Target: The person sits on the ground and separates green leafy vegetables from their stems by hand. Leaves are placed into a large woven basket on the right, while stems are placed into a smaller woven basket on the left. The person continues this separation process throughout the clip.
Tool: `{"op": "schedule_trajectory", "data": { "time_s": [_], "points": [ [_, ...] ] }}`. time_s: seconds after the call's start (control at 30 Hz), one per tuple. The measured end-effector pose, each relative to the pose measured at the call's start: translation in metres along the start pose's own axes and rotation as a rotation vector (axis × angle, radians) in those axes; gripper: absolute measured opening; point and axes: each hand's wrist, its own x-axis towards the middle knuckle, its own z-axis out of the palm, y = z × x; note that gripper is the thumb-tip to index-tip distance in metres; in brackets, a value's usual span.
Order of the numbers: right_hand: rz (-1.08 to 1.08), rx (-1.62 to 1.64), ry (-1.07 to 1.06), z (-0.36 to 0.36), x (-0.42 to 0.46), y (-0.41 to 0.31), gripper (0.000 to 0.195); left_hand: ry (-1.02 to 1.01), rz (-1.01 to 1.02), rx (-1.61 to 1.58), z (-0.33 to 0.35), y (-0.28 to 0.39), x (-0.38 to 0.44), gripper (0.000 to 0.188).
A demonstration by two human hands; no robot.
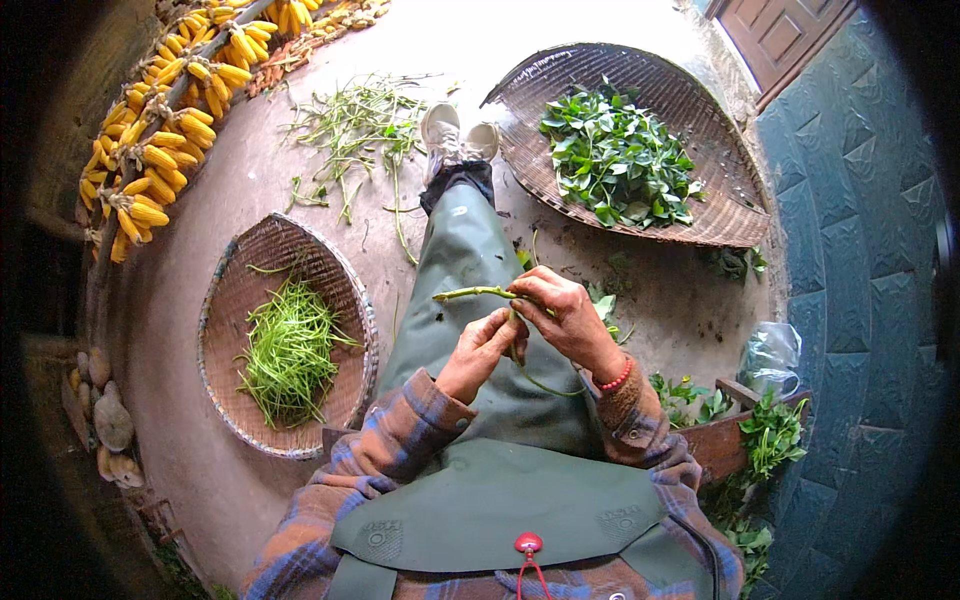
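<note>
Above my lap, my right hand [559, 311] pinches a green plant stem [471, 292] whose cut end points left. My left hand [484, 349] sits just below and left of it, thumb and fingers closed on a thin green strand [551, 388] that curves down to the right. Whether the strand still joins the stem is hidden by my fingers. Left of my legs, a round woven basket [225, 337] holds a heap of thin green stalks [291, 352]. Beyond my right knee, a wide woven bamboo tray [720, 165] carries a pile of green leaves [619, 157].
Discarded green stems [360, 124] lie on the concrete floor [180, 292] by my shoes [459, 139]. Leafy vines [772, 435] hang over a wooden bench [716, 450] on my right, near a clear plastic bag [770, 352]. Corn cobs [157, 157] hang at the far left.
</note>
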Motion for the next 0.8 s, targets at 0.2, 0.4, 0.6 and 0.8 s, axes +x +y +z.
{"op": "schedule_trajectory", "data": {
  "time_s": [0.2,0.4,0.6,0.8],
  "points": [
    [-0.077,-0.149,0.004,0.007,-0.016,0.047,0.013,0.091,-0.061,0.032,-0.013,0.010,-0.004,0.023],
    [-0.007,-0.003,0.015,0.020,-0.024,0.029,0.009,0.233,0.095,0.195,-0.015,0.007,0.001,0.022],
    [0.004,-0.080,-0.012,0.000,-0.023,0.011,0.008,0.154,0.084,0.283,-0.031,0.015,0.000,0.017],
    [-0.017,0.023,-0.183,-0.008,-0.024,0.014,0.014,-0.089,0.058,0.420,-0.060,0.024,-0.008,0.015]
  ]
}}
